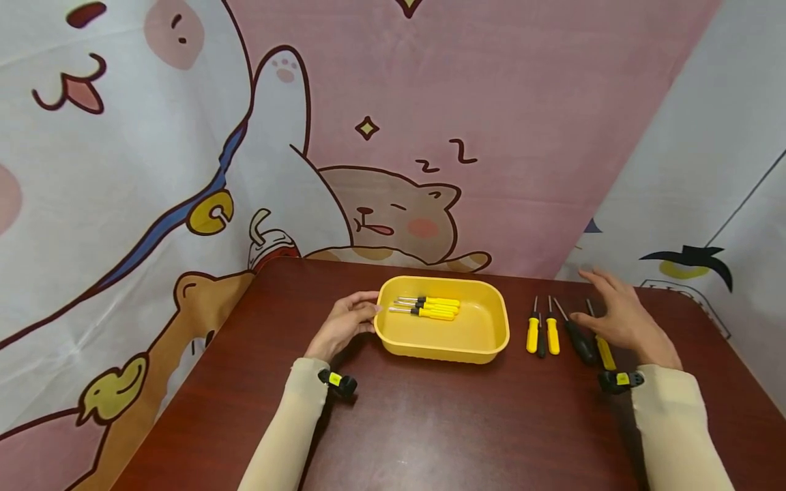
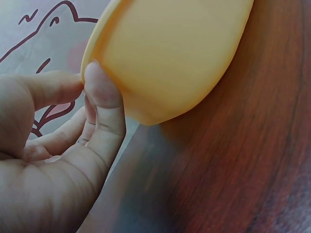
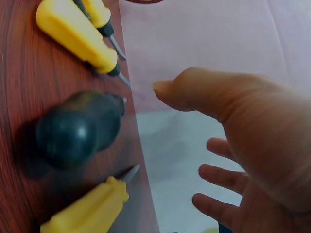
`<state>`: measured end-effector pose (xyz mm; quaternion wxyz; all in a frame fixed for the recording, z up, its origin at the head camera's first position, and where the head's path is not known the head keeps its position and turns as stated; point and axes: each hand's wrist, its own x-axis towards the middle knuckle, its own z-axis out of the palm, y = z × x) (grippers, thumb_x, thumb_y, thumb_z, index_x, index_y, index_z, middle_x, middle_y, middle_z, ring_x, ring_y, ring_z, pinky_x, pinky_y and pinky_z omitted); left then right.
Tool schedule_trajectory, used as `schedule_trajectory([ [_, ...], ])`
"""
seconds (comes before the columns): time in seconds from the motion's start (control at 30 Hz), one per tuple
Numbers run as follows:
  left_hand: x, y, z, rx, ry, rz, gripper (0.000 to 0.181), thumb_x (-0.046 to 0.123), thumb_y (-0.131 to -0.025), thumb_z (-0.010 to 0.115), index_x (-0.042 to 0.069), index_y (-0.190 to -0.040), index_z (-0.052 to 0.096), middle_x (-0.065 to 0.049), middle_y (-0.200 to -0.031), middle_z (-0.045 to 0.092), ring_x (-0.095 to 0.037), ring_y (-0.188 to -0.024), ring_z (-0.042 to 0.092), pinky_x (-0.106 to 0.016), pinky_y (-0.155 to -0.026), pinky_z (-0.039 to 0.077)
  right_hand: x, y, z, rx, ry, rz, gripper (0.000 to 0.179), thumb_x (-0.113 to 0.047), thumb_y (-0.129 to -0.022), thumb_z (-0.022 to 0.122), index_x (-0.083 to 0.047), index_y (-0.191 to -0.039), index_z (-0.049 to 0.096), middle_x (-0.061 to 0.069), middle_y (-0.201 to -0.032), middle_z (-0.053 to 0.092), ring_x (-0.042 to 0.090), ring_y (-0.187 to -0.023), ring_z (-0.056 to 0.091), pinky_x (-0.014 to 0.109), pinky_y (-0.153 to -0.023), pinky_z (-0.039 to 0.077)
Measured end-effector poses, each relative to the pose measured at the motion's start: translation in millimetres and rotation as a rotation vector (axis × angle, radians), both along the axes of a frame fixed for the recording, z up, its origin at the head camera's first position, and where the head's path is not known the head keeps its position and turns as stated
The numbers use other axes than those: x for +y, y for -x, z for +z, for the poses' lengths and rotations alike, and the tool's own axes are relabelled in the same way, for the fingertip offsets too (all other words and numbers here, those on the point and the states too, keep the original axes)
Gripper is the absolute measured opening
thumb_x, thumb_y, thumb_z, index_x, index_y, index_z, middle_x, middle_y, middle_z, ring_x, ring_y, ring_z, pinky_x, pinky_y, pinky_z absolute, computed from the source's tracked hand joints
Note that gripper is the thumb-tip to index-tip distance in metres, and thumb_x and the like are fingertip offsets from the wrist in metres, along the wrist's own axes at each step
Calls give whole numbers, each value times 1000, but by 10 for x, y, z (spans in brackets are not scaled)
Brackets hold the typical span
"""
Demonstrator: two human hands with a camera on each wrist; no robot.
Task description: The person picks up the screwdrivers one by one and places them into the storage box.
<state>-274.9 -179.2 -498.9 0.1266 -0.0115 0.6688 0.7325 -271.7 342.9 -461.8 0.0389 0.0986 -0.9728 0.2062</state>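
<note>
A yellow plastic tray [image 1: 475,331] stands on the table, with several small yellow-handled screwdrivers [image 1: 437,315] lying in its left half. At its left end, my left hand [image 1: 345,322] pinches the rim; the left wrist view has the thumb [image 2: 104,90] inside the wall and a finger outside. My right hand [image 1: 626,320] hovers with spread fingers over the right-hand row of screwdrivers, holding nothing. Nearest below it are a thick black screwdriver [image 1: 582,346] and a yellow one [image 1: 605,354], partly covered by the hand. Two more yellow screwdrivers [image 1: 553,336] flank a thin black one [image 1: 541,343].
The dark reddish-brown table [image 1: 424,423] runs back to a cartoon-printed cloth [image 1: 479,116] hanging behind it. Between the tray's right end and the screwdriver row is a narrow strip of table. Each wrist wears a black strap with a small camera.
</note>
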Motion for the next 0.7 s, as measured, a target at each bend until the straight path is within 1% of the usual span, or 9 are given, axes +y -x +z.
schedule_trajectory([
  [0.1, -1, 2, -3, 1, -1, 2, 43, 5, -98, 66, 4, -140, 59, -31, -128, 61, -21, -82, 65, -26, -69, 58, 51, 5, 1, -59, -14, -1, 100, -32, -85, 83, -7, -162, 23, 36, -159, 22, 62, -139, 21, 84, -103, 25],
  [0.3, -4, 3, -8, 3, -5, -1, 42, 5, -98, 66, 4, -140, 59, -32, -128, 61, -22, -82, 65, -26, -69, 59, 143, 5, -26, -175, -36, -5, 102, -33, -84, 83, -2, -160, 23, 41, -155, 24, 63, -136, 23, 84, -103, 26],
  [0.5, -9, 2, -7, 2, -4, -5, 43, 6, -98, 66, 4, -140, 58, -32, -129, 61, -23, -83, 65, -26, -69, 59, 212, -16, -57, -213, -50, -9, 99, -32, -82, 83, 5, -156, 28, 44, -150, 27, 63, -133, 28, 81, -105, 28],
  [0.6, -11, -1, 0, -3, -5, -6, 43, 6, -99, 65, 5, -141, 58, -31, -129, 61, -23, -83, 65, -26, -69, 59, 240, -36, -45, -248, -52, -29, 99, -33, -81, 83, 7, -154, 29, 46, -148, 27, 64, -130, 30, 81, -103, 30],
  [0.7, -10, -5, 10, -7, -6, -8, 42, 6, -99, 65, 5, -140, 58, -31, -129, 61, -23, -82, 65, -26, -69, 59, 256, -54, -35, -284, -50, -43, 99, -33, -80, 84, 8, -152, 30, 46, -145, 33, 64, -127, 35, 80, -101, 34],
])
